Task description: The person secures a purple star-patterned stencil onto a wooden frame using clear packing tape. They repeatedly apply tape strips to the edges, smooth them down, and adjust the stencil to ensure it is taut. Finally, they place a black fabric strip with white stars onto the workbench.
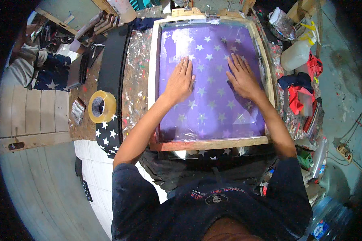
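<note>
A wooden-framed printing screen (152,76) lies in front of me. Its purple mesh (211,114) carries rows of pale, see-through stars. My left hand (181,82) rests palm down on the left part of the mesh, fingers stretched out and pointing away from me. On the right part, my right hand (244,78) is also laid flat, with its fingers slightly spread. Neither hand holds anything. Black cloth with white stars (213,154) shows below the screen's near edge. Metal clamps (187,6) sit at the far edge of the frame.
Left of the screen, a roll of clear tape (112,105) lies near a long black board (112,66) and star-patterned cloth (107,134). At right stand a spray bottle (295,55) and red cloth (295,100). A power strip (344,153) is farther right. Another person (22,64) is at far left.
</note>
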The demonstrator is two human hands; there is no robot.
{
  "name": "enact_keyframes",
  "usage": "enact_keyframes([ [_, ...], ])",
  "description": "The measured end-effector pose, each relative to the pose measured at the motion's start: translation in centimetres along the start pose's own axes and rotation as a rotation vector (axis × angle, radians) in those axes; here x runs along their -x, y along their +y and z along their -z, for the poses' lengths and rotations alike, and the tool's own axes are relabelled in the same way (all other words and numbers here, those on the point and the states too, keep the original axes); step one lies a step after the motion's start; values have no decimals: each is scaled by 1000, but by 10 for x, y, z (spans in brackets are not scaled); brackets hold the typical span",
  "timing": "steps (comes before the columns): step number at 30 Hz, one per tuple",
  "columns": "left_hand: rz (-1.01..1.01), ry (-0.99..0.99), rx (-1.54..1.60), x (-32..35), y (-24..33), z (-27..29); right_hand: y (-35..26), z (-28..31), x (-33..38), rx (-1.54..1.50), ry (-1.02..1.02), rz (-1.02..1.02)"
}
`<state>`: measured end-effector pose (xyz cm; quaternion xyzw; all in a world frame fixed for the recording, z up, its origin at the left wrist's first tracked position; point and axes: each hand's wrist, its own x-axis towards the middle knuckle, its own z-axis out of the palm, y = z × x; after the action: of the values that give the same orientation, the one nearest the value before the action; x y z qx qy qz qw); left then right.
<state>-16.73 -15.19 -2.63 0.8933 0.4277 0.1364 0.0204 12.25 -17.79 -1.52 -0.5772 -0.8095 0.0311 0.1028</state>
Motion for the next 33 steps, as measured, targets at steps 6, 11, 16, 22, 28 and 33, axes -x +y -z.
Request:
enact_keyframes([
  [6, 31, 102, 59, 16, 12, -10, -12, -15, 16, 73, 55, 1],
  [11, 12, 176, 2, 18, 20, -4, -11, -14, 17, 83, 80, -5],
  [16, -56, 189, 12, 16, 21, -3, -14, -12, 16, 106, 121, 3],
  [22, -94, 329, -24, 36, 39, 28, -27, 13, 26, 79, 219, 109],
  [28, -31, -301, 507, 123, 87, 97, -66, 65, 121, -248, 76, 145],
  [33, -77, -322, 408, 150, 112, 92, -105, 62, 171, -369, -84, 169],
])
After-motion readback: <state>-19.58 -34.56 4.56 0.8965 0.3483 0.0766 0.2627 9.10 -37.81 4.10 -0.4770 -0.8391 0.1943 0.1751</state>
